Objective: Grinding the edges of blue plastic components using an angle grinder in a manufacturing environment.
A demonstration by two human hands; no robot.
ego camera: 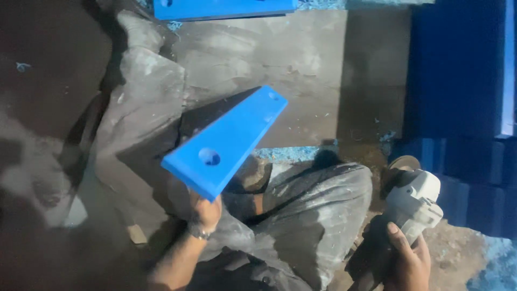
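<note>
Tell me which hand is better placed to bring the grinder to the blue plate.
The right hand: it already grips the white angle grinder, while the left hand holds up the blue plate.

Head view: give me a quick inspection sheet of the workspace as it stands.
Surface: dusty grey floor, blue shavings scattered.
Job's things: blue plate with holes, raised off the floor; white grinder.
Clutter: second blue plate at top; dark blue stack at right.
Hands: left hand grips the blue plate's near end; right hand holds the grinder.
Cables: nothing seen.
Surroundings: dim; person's dusty trouser leg in between.
</note>
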